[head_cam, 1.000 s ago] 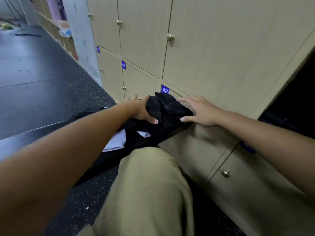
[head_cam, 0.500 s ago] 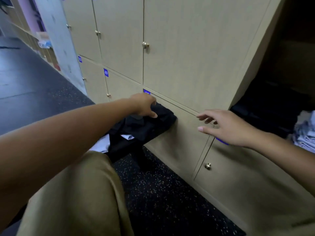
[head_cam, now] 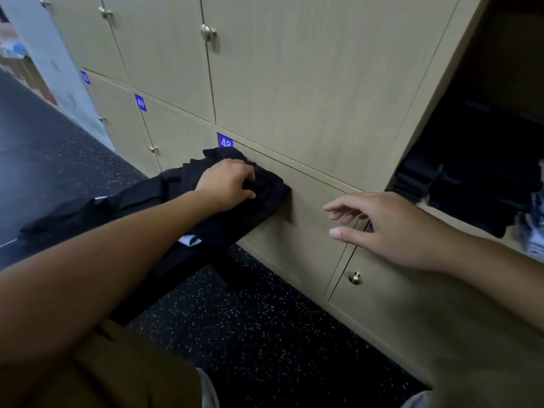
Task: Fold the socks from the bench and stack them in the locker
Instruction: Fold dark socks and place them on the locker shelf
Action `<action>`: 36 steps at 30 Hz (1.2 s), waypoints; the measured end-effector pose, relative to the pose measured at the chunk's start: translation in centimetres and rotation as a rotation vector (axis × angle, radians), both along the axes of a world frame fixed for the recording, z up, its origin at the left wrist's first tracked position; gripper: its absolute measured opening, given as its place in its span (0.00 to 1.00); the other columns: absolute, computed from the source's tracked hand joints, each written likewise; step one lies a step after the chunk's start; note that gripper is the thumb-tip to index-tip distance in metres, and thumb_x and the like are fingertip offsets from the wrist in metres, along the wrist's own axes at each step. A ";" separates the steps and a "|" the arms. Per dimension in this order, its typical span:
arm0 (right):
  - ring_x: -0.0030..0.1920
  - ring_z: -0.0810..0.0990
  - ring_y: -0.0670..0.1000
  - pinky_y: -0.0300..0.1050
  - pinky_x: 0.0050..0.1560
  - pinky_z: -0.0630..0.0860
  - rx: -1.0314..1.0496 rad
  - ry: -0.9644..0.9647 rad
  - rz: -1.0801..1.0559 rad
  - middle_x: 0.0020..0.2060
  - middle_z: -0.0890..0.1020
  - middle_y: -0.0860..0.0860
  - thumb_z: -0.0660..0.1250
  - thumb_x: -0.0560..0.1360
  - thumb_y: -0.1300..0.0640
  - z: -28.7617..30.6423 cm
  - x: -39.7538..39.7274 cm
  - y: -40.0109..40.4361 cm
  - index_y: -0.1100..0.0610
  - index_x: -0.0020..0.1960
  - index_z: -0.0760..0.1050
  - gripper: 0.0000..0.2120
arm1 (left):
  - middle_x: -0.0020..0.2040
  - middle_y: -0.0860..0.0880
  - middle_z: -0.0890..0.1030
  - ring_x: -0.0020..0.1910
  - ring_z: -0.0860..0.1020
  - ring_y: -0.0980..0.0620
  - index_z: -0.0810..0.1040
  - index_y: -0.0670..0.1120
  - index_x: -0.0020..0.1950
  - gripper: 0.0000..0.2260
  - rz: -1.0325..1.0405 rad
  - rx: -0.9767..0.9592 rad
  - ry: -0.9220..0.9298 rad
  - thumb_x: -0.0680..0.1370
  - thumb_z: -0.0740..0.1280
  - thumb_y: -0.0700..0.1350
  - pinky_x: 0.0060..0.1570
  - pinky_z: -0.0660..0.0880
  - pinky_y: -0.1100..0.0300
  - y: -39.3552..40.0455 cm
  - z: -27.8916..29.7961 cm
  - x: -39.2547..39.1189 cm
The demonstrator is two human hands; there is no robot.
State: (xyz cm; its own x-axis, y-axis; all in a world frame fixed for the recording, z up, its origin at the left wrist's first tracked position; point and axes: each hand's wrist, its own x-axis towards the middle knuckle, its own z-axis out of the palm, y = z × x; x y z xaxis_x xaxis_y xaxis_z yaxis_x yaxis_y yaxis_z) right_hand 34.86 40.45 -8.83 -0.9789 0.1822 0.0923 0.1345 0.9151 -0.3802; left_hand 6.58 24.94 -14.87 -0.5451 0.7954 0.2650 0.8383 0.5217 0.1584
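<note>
On the narrow dark worktop (head_cam: 164, 278) at left, our left hand (head_cam: 228, 184) curls its grip into the soft, crumpled black socks (head_cam: 265, 187); a loose one could slide off onto the speckled floor (head_cam: 250, 334). Our right hand (head_cam: 391, 228) hangs spread and empty near the open locker (head_cam: 482, 172).

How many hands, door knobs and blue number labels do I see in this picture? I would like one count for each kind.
Hands: 2, the left hand gripping the black socks, the right hand open
Door knobs: 6
Blue number labels: 4, one mostly hidden behind the right hand
Total: 12
</note>
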 end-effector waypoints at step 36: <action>0.31 0.79 0.43 0.38 0.37 0.77 -0.632 0.443 -0.427 0.33 0.83 0.48 0.73 0.77 0.58 3.5 1.5 0.6 0.56 0.48 0.80 0.02 | 0.42 0.41 0.86 0.41 0.86 0.43 0.81 0.37 0.51 0.09 -0.280 0.559 -0.954 0.77 0.73 0.41 0.54 0.81 0.46 3.6 9.7 10.6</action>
State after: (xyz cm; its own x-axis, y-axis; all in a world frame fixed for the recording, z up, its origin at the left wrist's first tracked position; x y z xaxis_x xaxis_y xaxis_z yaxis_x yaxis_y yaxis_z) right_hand 36.37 41.00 -5.35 -0.7139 0.6694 0.2056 0.1368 0.4213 -0.8965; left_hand 17.23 28.50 -5.12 -0.5358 0.8220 0.1930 0.3270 -0.0087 0.9450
